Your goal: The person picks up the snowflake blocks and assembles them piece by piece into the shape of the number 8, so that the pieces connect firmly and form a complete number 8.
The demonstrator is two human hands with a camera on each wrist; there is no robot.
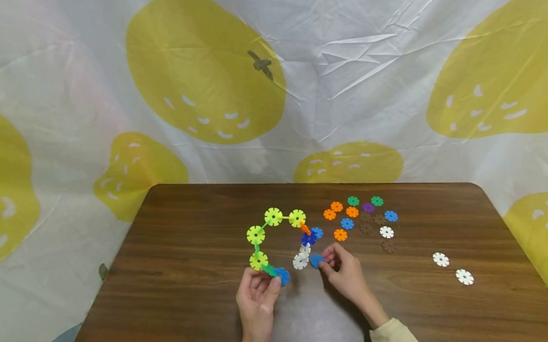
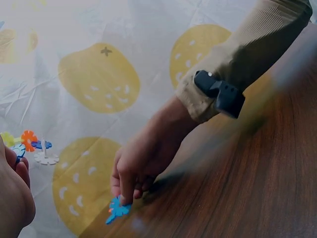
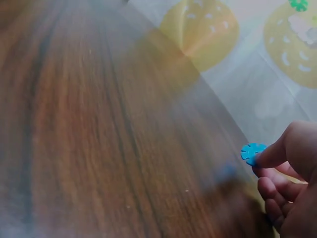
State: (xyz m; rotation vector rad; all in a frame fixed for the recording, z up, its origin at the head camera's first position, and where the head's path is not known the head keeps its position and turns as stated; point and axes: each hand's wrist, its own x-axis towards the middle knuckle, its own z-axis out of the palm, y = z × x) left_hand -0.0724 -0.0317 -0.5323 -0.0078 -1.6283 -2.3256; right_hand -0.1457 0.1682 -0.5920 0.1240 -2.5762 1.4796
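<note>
Nearest my camera, a beige sleeve (image 1: 395, 335) leads to the right hand (image 1: 347, 273), pinching a blue disc (image 1: 316, 261) just right of the chain (image 1: 255, 235); the left hand (image 1: 258, 298) grips the chain's near end. I judge linking is underway; next, I'd align slots.

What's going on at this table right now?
A person's left hand holds a curved chain of joined, slotted discs near its blue end disc. Their right hand pinches another blue disc close to the chain's white end disc. The chain's two ends are apart, so the loop isn't closed. More loose discs lie on the brown table.
</note>
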